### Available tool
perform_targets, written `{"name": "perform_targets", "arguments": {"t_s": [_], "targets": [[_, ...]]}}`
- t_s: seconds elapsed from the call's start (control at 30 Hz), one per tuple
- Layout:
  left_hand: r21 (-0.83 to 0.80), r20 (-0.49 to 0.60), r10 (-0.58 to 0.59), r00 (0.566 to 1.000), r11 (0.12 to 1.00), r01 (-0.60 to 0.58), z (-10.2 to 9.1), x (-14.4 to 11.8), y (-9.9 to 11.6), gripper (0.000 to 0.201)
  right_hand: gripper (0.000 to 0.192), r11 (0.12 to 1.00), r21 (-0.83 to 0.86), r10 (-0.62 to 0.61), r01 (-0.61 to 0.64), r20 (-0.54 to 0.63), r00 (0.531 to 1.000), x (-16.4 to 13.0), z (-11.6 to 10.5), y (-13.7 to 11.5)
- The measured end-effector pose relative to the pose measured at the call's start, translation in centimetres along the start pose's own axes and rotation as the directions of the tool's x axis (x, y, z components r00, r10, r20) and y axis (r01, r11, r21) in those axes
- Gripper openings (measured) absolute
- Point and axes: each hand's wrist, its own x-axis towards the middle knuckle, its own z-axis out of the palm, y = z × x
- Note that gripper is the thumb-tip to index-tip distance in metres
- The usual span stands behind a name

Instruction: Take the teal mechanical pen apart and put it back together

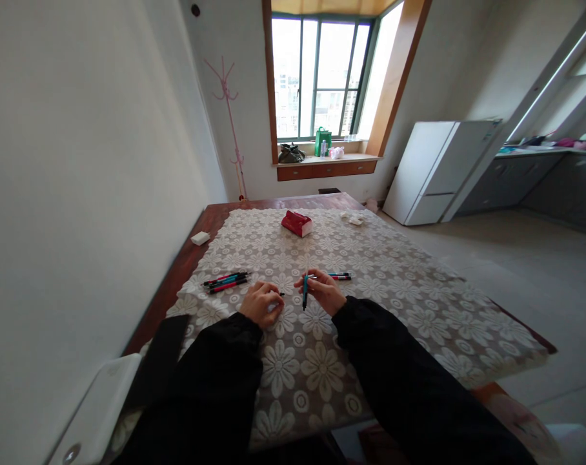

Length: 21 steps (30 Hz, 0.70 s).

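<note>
My right hand (pixel 324 292) is closed round a blue-and-black pen (pixel 305 294), held nearly upright just above the tablecloth, black end down. To its left, my left hand (pixel 261 303) is curled low over the cloth, with a small black piece (pixel 282 294) showing at its fingertips. What that piece is, I cannot make out. A bunch of several pens (pixel 228 281), red, blue and black, lies left of my left hand. More pens (pixel 341 276) lie behind my right hand, partly hidden by it.
A flowered tablecloth (pixel 322 368) covers most of the wooden table. Farther back sit a red tissue pack (pixel 297 223), crumpled white tissues (pixel 353 219) and a small white box (pixel 201 238). At the near left are a dark strip (pixel 164 352) and a white object (pixel 97 407).
</note>
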Motion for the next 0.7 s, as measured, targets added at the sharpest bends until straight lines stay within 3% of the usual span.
{"name": "perform_targets", "arguments": {"t_s": [0.13, 0.23, 0.33, 0.5, 0.6, 0.7], "targets": [[-0.109, -0.112, -0.056, 0.992, 0.993, 0.044, -0.28, 0.19, 0.17, 0.012, 0.033, 0.997, -0.065, 0.047, -0.043, 0.051, 0.998, -0.17, 0.22, -0.12], [-0.249, -0.249, -0.171, 0.953, 0.962, 0.108, -0.41, 0.33, 0.03, 0.017, 0.034, 0.984, -0.152, 0.108, -0.092, 0.102, 0.989, -0.23, 0.31, 0.05], [-0.418, -0.300, -0.297, 0.907, 0.895, 0.155, -0.19, 0.44, -0.46, 0.017, 0.034, 0.959, -0.251, 0.166, -0.129, 0.131, 0.977, -0.20, 0.31, 0.26], [-0.739, -0.224, -0.521, 0.824, 0.642, 0.204, 0.13, 0.78, -0.66, 0.026, 0.032, 0.919, -0.372, 0.217, -0.130, 0.201, 0.955, -0.28, 0.44, 0.11], [-0.811, -0.134, -0.550, 0.824, 0.540, 0.228, -0.05, 0.93, -0.24, 0.032, 0.032, 0.900, -0.419, 0.251, -0.121, 0.270, 0.930, -0.43, 0.66, -0.12], [-0.827, -0.095, -0.546, 0.832, 0.508, 0.239, -0.16, 0.92, 0.03, 0.034, 0.033, 0.886, -0.449, 0.271, -0.115, 0.299, 0.915, -0.60, 0.92, -0.31]]}}
